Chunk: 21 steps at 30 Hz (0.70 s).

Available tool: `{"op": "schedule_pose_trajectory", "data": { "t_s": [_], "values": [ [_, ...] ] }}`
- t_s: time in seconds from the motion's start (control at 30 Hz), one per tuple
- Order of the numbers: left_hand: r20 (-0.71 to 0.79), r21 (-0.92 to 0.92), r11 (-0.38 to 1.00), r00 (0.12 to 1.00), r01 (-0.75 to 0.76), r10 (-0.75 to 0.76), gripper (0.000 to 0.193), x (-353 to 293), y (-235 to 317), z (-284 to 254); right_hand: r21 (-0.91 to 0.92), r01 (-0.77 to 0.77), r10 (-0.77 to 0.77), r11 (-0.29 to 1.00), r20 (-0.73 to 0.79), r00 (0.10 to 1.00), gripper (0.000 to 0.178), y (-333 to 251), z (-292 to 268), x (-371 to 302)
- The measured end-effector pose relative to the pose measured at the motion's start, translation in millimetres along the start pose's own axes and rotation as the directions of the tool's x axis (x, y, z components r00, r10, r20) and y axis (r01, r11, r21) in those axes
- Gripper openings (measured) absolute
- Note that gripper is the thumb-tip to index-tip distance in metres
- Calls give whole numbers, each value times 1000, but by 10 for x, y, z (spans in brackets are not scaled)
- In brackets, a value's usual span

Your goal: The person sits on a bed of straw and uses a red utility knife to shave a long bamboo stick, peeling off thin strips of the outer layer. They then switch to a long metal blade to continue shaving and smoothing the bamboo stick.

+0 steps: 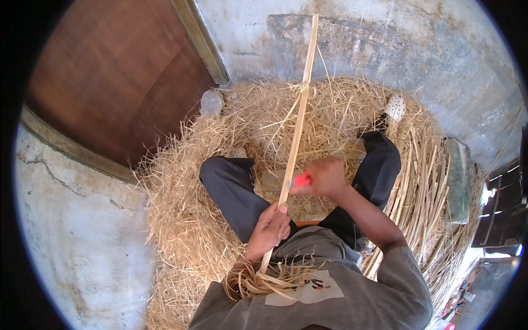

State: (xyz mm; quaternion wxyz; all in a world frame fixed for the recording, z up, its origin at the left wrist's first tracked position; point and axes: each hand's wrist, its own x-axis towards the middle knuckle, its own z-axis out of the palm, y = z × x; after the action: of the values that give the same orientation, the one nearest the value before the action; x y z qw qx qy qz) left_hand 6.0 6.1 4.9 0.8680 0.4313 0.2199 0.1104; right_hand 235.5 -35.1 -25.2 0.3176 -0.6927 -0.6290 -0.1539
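A long, pale bamboo strip [300, 118] slants up from my lap toward the far wall. Its lower part is gripped by my left hand [269, 228], with the thumb laid along it. My right hand [328, 175] closes round a small red-handled knife [302, 180] beside the strip, just above the left hand. The knife's blade is blurred, so I cannot tell whether it touches the bamboo. Thin curls peel off the strip at a joint farther up. A bunch of curled shavings [250, 283] lies over my left forearm and shirt front.
Loose straw-coloured shavings [181, 220] cover the floor around my legs. Long split canes [418, 192] lie in a pile at right, beside a greenish slab [457, 181]. A brown door [115, 71] and a grey wall [374, 44] bound the far side; a stone [212, 103] sits near the door frame.
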Motion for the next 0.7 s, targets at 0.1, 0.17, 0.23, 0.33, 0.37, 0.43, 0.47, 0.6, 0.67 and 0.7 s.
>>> {"op": "schedule_pose_trajectory", "data": {
  "t_s": [0.1, 0.17, 0.23, 0.33, 0.37, 0.43, 0.47, 0.6, 0.67, 0.7],
  "values": [
    [29, -12, 999, 999, 45, -45, 21, -30, -110, -23, -57, -250, 253, 967, 42, 967, 68, 477, -43, 206],
    [34, -27, 994, 994, 106, -105, 21, -17, -170, -31, -172, -208, 216, 963, 27, 976, 64, 773, 57, 199],
    [8, 4, 993, 993, 114, -114, 20, -51, -202, -4, -254, -239, 257, 937, 41, 966, 63, 1011, 45, 317],
    [-8, 5, 984, 984, 177, -177, 21, -78, -150, 122, -342, -299, 345, 891, 79, 935, 64, 1355, -58, 443],
    [-7, 13, 984, 984, 178, -178, 20, -70, -146, 129, -286, -330, 359, 900, 54, 932, 66, 1409, 2, 390],
    [-15, 24, 986, 987, 162, -162, 20, -32, -126, 135, -163, -368, 374, 916, 8, 927, 72, 1394, 38, 424],
    [1, 55, 990, 992, 126, -127, 21, 4, -127, 96, 73, -554, 538, 829, 169, 826, 73, 1389, 60, 454],
    [1, 163, 984, 997, 71, -72, 26, 27, -149, -12, 475, -879, 396, 53, 798, 455, 74, 1267, 51, 431],
    [-18, 233, 971, 999, 53, -50, 27, 23, -124, -22, 489, -865, 331, -114, 840, 431, 74, 1210, 88, 337],
    [-24, 276, 961, 999, 33, -27, 27, 24, -121, -25, 520, -837, 466, 169, 706, 533, 74, 1108, 115, 232]
  ]
}}
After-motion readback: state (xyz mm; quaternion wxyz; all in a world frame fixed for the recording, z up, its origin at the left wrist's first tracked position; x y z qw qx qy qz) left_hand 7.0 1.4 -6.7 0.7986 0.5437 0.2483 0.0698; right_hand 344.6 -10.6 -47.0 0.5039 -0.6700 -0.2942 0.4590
